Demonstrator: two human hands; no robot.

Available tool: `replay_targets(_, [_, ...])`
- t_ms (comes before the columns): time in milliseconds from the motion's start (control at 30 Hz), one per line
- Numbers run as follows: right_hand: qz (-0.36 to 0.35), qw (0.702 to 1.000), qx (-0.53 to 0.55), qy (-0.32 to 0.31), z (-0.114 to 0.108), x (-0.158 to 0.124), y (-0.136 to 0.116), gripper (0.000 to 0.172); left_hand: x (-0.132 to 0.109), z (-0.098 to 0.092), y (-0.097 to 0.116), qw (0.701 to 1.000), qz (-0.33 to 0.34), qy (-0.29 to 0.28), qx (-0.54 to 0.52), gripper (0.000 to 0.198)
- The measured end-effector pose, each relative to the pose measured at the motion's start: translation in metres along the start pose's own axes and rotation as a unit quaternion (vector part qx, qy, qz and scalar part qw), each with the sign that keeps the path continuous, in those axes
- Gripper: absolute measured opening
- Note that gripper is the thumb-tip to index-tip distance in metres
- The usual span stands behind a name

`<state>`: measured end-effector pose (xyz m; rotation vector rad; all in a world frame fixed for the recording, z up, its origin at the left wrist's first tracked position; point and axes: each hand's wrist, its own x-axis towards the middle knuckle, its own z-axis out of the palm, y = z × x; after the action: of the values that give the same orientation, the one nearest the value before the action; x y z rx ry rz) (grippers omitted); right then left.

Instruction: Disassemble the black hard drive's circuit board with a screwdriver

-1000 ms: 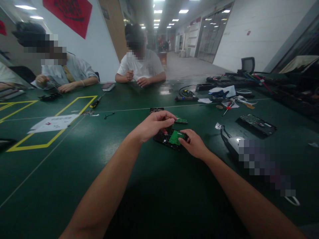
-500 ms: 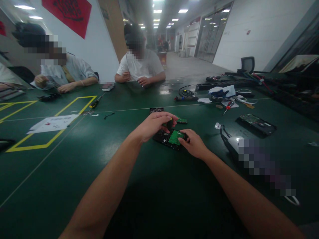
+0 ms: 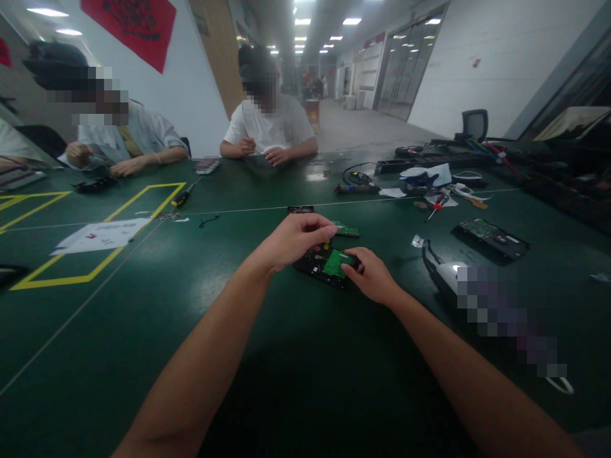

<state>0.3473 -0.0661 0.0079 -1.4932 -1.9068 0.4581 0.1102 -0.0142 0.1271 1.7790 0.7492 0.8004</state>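
A hard drive (image 3: 319, 267) with a green circuit board (image 3: 337, 262) lies board side up on the dark green table. My right hand (image 3: 370, 273) is closed on its right end, thumb on the board and fingers along the far edge. Over the drive's far left part, my left hand (image 3: 303, 238) pinches a short black-and-yellow screwdriver (image 3: 327, 243). Most of that tool is hidden by the fingers, and its tip cannot be made out. Just beyond the left hand are a loose green circuit board (image 3: 347, 230) and another drive (image 3: 300, 210), partly covered.
A second hard drive (image 3: 491, 238) lies to the right, near a blurred-out pouch-like object (image 3: 501, 312). A red screwdriver (image 3: 438, 205), cables and scraps lie beyond. On the left are papers (image 3: 98, 236) and a yellow-black screwdriver (image 3: 182, 196). Two people sit across the table.
My left fingers have turned around the screwdriver: the thumb has moved forward and the fingers now cover more of its handle. The right hand and hard drive have stayed put.
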Motion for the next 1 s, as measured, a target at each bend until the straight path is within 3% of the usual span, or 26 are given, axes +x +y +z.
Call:
replay_targets(367, [0.003, 1.000, 0.002, 0.005, 0.0014, -0.0007, 0.0003, 0.035, 0.0002, -0.0013, 0.0062, 0.999, -0.028, 0.016, -0.034, 0.025])
replay_targets(600, [0.002, 1.000, 0.003, 0.006, 0.0008, -0.0004, -0.0014, 0.035, -0.0014, -0.0007, 0.0074, 1.000, 0.004, 0.003, -0.003, 0.024])
replay_targets(1000, [0.070, 0.994, 0.064, 0.048, 0.0017, 0.0010, 0.0043, 0.038, -0.0039, -0.0011, 0.0083, 0.999, 0.014, 0.021, 0.037, 0.025])
